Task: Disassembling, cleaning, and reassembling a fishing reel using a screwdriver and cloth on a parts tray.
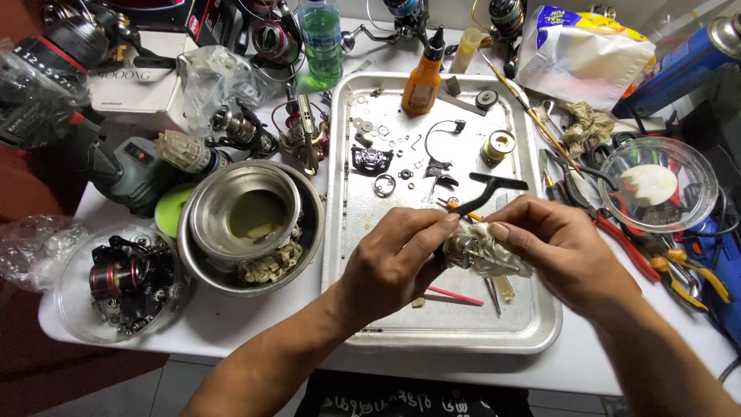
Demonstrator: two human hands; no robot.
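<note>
Both hands [478, 255] round rag-wrapped reel part [472, 251], over tray [532, 324]

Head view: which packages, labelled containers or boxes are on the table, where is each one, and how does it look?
White cardboard box: far left, flat, dark print.
Green plastic bottle: top centre, upright, pale label band.
Orange squeeze bottle: top of the metal tray, black nozzle.
White plastic bag package: top right, crumpled, blue and yellow print.
Blue spray can: far right, lying tilted.
</note>
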